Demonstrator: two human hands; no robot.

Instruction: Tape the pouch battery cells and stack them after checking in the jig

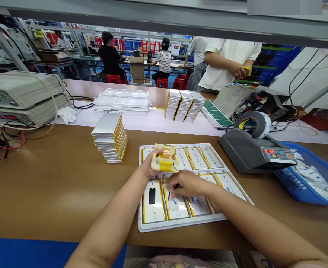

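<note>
A white plastic tray (196,222) holds two rows of flat white battery cells (228,184) with yellow edges. My left hand (152,163) is closed around a cream-coloured plastic block (166,160) with yellow tape on it, raised over the tray's back row. My right hand (187,184) is pinched above a front-row cell, second from the left; a small dark bit shows at its fingers, too unclear to name. On that cell, just below the fingertips, lies a whitish strip with blue print (173,204). The leftmost front cell bears a black tape piece (152,196).
Left of the tray stands a stack of cells (108,139); more stacks (183,106) and empty trays (121,99) sit behind. At right are a tape dispenser (255,152), a tape roll (254,124) and a blue basket (317,178) of white scraps. A person (228,63) stands opposite.
</note>
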